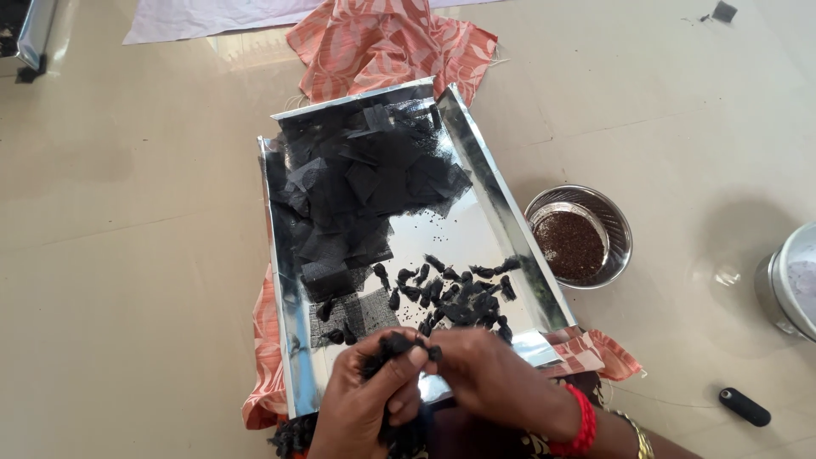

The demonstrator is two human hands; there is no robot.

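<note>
**Small bundle at risk over the tray's near edge**

While the left hand (367, 399) clenches a black net bundle (393, 347) and the right hand (497, 378) pinches its tip, a slack pinch could spill it onto the shiny tray (476, 234), scattering the finished bundles (455, 293) near the seed bowl (580, 236).

Left hand (364, 399): wrist cut off by bottom edge; palm hidden behind fingers (393, 374), black bundle (393, 347) between fingertips partly covered, form unclear. Right hand (493, 374): forearm cut off at bottom edge beyond red bangle (585, 425). Metal tray (497, 200): near rim hidden beneath both hands. Steel container (786, 280), well right of fingers: cut off by right edge. Specks on tray beyond fingertips too small to identify.
</note>
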